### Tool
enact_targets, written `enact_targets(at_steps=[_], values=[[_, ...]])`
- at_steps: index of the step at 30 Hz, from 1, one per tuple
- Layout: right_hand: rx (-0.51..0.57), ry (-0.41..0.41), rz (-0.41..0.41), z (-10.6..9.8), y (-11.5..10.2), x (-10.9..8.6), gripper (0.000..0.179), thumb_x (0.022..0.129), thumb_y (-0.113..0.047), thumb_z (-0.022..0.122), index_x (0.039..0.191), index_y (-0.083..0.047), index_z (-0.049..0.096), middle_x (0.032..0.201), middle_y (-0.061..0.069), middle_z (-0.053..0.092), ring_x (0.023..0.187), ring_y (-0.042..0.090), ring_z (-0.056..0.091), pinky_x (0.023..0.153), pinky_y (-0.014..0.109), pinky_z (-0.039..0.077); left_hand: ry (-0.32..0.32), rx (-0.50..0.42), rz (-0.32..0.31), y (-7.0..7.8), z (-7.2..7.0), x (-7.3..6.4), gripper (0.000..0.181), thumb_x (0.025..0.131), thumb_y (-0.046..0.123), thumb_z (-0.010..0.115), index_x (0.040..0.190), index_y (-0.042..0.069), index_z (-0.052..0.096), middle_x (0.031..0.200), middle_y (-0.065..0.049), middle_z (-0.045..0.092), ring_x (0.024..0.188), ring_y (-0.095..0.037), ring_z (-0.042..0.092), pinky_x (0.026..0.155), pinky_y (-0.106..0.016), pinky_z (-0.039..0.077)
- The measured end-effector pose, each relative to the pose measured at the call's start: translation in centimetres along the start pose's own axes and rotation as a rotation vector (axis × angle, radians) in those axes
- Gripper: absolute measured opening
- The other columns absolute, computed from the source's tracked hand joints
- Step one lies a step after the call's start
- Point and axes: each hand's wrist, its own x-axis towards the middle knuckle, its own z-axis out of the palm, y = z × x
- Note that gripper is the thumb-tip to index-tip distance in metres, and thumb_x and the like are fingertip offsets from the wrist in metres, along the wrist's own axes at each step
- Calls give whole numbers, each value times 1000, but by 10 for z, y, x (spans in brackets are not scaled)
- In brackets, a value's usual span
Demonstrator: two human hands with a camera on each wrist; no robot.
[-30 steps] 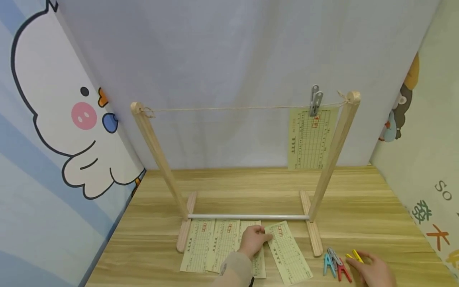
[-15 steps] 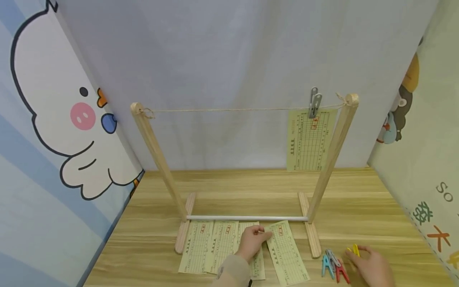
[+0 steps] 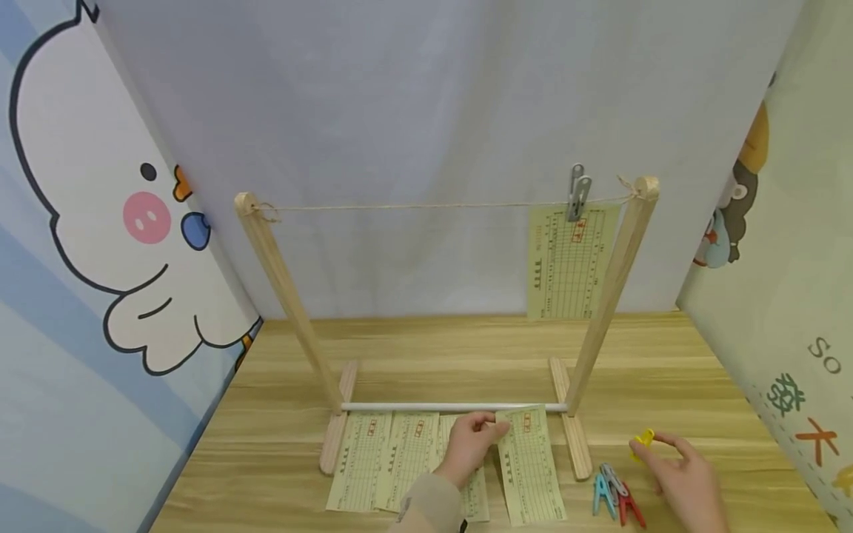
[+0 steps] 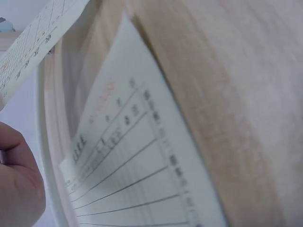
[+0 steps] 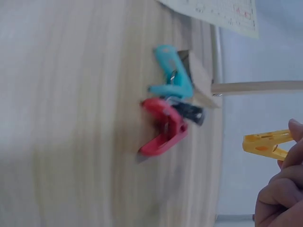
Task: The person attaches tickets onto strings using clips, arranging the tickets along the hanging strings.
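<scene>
My left hand (image 3: pixel 469 448) pinches the upper left edge of a yellow-green printed paper slip (image 3: pixel 533 474), whose top reaches over the white crossbar in the head view. Three similar slips (image 3: pixel 360 463) lie in an overlapping row, one partly covered by that hand. At the right, my right hand (image 3: pixel 688 481) grips a yellow clothespin (image 5: pixel 264 143) by its handle end. Just left of it on the table lie a light blue clothespin (image 3: pixel 603 494), a grey one (image 3: pixel 613 480) and a red one (image 3: pixel 630 508).
Between the posts of a wooden frame (image 3: pixel 286 289) runs a thin string (image 3: pixel 400 206). Near its right end hangs another slip (image 3: pixel 566 274), held by a grey clothespin (image 3: pixel 578 196). A white crossbar (image 3: pixel 413 407) joins the frame's feet. Behind is a pale cloth backdrop (image 3: pixel 400 96).
My right hand has lifted the yellow clothespin up and away from the others. The slip in my left hand has swung more upright and risen slightly.
</scene>
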Motion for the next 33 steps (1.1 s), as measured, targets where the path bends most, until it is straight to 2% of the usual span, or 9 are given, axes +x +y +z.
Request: enact_targets(at_steps=[8,14,18,23,28,33], values=[[157,52,-11,1,-26,-12,86,86,-61,67,146,-5,39,50,-4,53,42,11,33,43,32,35,-37,-30,87,15,-2,-4,22,90,21,73,95,0,68,74,6,46,58,-9,35,53,-22,32],[243,74,-127,-1,-45,-23,70,93,-50,65,141,-4,43,48,-6,48,41,10,34,43,32,37,-67,2,140,26,-6,-6,21,90,23,73,86,3,66,73,6,47,68,-10,40,63,-23,37],[272,77,-201,-2,-54,-27,60,96,-40,65,138,-3,45,47,-7,46,40,8,33,41,30,34,-58,21,141,34,-10,-6,25,89,26,74,97,3,70,75,6,49,61,-8,39,56,-20,37],[260,81,-268,-5,-64,-32,53,96,-35,65,135,-2,48,46,-8,46,39,5,30,38,31,31,-44,13,145,42,-13,-8,31,89,28,74,105,1,69,77,5,49,55,-7,35,50,-18,33],[254,83,-328,-8,-75,-35,43,96,-31,66,127,-5,53,46,-8,47,39,6,31,38,32,30,-48,7,170,50,-16,-9,30,90,25,73,103,-1,69,78,5,49,57,-7,35,50,-17,32],[226,65,-383,-12,-84,-36,44,97,-29,65,129,-2,52,48,-8,48,40,7,35,38,31,32,-55,-1,190,59,-19,-10,29,89,24,73,101,-3,69,77,5,50,58,-7,36,50,-17,32]])
